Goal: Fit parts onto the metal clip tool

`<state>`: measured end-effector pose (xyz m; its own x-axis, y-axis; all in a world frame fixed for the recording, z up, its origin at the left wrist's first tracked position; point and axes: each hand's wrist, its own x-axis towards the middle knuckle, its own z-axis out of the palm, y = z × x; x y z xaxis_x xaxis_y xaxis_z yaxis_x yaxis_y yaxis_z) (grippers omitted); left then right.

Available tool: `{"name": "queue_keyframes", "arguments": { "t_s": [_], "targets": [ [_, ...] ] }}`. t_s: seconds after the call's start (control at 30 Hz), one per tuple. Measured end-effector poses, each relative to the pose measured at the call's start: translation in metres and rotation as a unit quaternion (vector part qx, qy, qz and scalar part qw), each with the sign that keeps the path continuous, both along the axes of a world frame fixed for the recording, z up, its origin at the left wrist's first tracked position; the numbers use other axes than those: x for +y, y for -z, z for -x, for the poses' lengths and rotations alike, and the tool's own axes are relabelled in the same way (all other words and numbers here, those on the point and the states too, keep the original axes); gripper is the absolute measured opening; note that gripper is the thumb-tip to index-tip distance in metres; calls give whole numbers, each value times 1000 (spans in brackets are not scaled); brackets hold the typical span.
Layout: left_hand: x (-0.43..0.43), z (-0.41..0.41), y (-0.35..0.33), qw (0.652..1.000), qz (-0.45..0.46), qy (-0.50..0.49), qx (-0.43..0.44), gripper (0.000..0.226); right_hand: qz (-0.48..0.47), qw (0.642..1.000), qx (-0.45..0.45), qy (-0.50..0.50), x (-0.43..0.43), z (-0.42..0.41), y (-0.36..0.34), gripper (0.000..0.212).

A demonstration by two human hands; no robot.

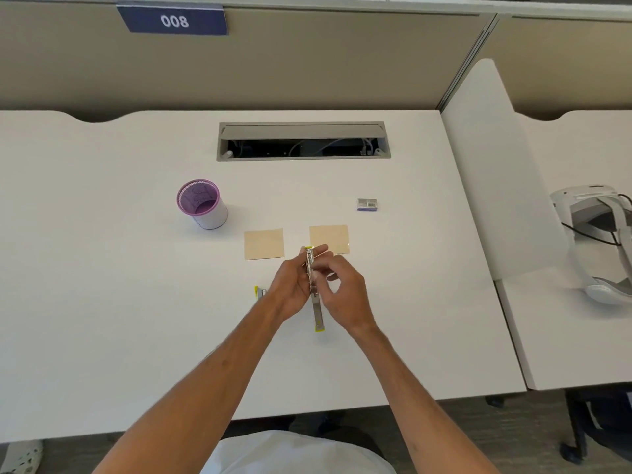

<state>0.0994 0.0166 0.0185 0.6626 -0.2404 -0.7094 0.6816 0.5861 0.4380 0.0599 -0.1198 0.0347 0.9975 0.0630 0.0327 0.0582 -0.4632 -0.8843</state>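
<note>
Stapler opened out between two hands over the white desk

Stapler [314, 285], a slim silver metal one with yellow ends, sits just below the centre of the frame, held above the white desk [102, 268] and running lengthwise from its far yellow tip down to a yellow end nearest the person. It looks swung open into one long strip. The left hand [290, 292] grips it from the left side, fingers curled round the upper part of the metal body. The right hand [342, 289] comes in from the right, its thumb and forefinger pinching at the stapler's upper half while the other fingers hang loosely curled.

Just left of the left hand, a small yellow and grey piece [260, 291] lies on the desk, partly hidden by the wrist. Beyond the hands lie two tan square paper notes: one [263, 243] a little left of centre, the other [329, 238] just right of it, its near edge partly covered by the fingertips. A small box of staples with a purple edge [367, 204] rests further right. A white cylindrical cup with a purple rim [202, 208] stands left of centre. A grey cable hatch [303, 141] is set into the desk at the upper middle, and a white headset [595, 241] lies at the right edge
</note>
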Motion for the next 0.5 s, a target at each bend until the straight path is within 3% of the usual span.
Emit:
{"name": "queue_keyframes", "arguments": {
  "t_s": [0.17, 0.3, 0.5],
  "targets": [
    [-6, 4, -1, 1000, 3, 14, -9, 54, -23, 985, 97, 141, 2, -21, 2, 9],
    [-8, 7, -2, 1000, -17, 19, -14, 50, -28, 973, 175, 149, 5, -34, 2, 13],
    [-9, 12, 0, 999, -42, 28, -3, 44, -20, 968, 187, 164, 14, -34, 4, 17]
  ]
}}
